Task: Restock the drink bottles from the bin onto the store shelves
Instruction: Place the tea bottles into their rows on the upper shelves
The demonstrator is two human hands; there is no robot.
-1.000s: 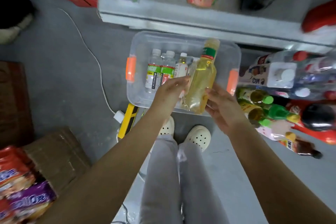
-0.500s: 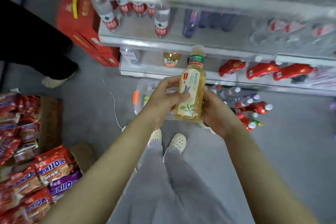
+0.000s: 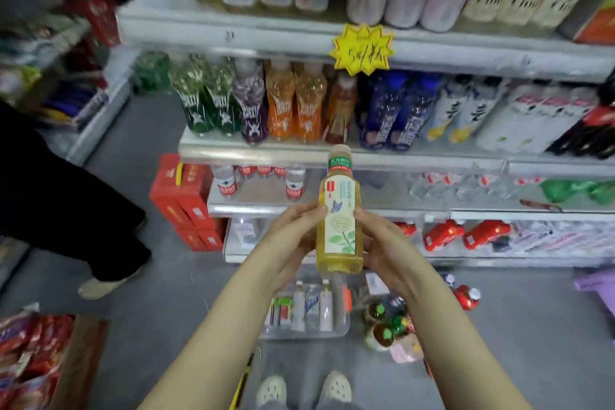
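The yellow tea bottle [image 3: 339,226], a second ago tilted low over the clear bin [image 3: 306,333], has come upright and been lifted clear of it. Its cap now stands in front of the edge of the shelf [image 3: 253,156] that carries the orange soda bottles [image 3: 296,106]. The left grip [image 3: 293,236], which then only touched the bottle's side with its fingers, now wraps the label's left edge. The right grip [image 3: 382,243] has moved from under the base to the right side. The bin now lies below the bottle. The view has risen: the upper shelf [image 3: 233,27] and a yellow star price tag [image 3: 362,48] have come into sight, and the person in black trousers [image 3: 66,210] at the left shows more fully.
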